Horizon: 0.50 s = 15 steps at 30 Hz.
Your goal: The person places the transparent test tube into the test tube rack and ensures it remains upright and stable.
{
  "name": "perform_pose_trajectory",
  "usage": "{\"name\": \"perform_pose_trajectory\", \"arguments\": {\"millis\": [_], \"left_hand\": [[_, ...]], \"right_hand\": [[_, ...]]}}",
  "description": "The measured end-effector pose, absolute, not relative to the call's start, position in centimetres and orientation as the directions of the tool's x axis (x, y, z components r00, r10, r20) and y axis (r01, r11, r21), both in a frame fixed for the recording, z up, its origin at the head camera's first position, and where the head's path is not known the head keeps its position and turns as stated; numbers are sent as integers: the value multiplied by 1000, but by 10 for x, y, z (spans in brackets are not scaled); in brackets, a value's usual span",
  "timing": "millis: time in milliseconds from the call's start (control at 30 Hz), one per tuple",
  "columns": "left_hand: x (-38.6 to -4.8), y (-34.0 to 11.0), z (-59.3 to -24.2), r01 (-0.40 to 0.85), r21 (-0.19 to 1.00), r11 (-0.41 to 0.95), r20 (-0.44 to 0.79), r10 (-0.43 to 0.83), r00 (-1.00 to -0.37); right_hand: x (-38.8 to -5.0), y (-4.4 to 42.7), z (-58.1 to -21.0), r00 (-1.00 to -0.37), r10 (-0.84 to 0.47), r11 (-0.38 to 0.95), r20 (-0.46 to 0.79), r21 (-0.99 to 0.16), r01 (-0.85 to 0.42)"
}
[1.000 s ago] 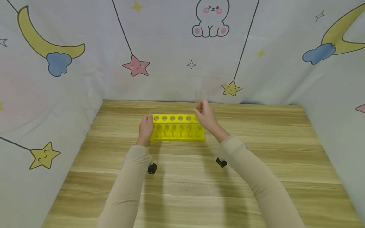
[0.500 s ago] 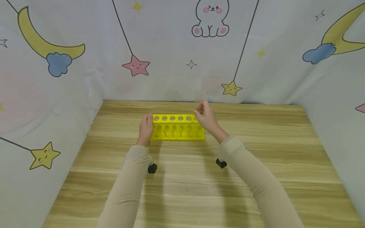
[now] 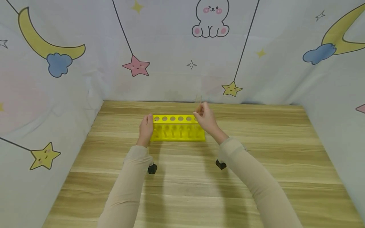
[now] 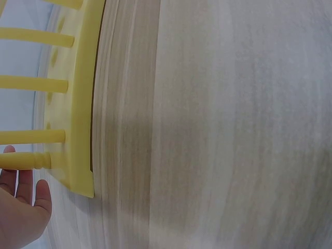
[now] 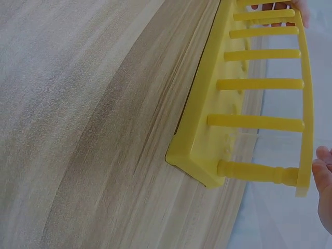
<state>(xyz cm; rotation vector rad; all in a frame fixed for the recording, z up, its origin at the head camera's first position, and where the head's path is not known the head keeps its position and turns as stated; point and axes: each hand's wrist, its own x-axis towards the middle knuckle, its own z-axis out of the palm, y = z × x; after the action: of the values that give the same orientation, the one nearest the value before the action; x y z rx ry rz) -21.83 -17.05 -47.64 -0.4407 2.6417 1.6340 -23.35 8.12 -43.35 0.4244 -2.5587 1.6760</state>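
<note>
A yellow test tube rack [image 3: 177,135] with a row of round holes along its top stands upright on the wooden table. My left hand [image 3: 146,129] grips the rack's left end; in the left wrist view its fingers [image 4: 25,184] lie around the corner post. At the opposite end, my right hand [image 3: 207,120] pinches a clear test tube [image 3: 198,99], whose upper part sticks up above the fingers. Through the right wrist view the tube's faint lower part shows inside the rack, below the rightmost hole. The fingers cover that hole in the head view.
Behind the table [image 3: 273,142] hangs a white curtain [image 3: 171,82] printed with stars, moons and a bear, and it also encloses both sides. Black wrist-camera pieces hang beneath both cuffs, near the tabletop.
The right hand and the test tube have sunk slightly toward the rack, so the tube's top sits a little lower. The left hand and the rack have stayed in place.
</note>
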Motion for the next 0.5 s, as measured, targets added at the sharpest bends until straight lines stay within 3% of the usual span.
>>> {"name": "perform_pose_trajectory", "arguments": {"millis": [500], "left_hand": [[-218,-170,-476,-250,880,405,-155,-253,-955]], "right_hand": [[-233,80,-435,-959,-204,385,197,-885,-264]]}}
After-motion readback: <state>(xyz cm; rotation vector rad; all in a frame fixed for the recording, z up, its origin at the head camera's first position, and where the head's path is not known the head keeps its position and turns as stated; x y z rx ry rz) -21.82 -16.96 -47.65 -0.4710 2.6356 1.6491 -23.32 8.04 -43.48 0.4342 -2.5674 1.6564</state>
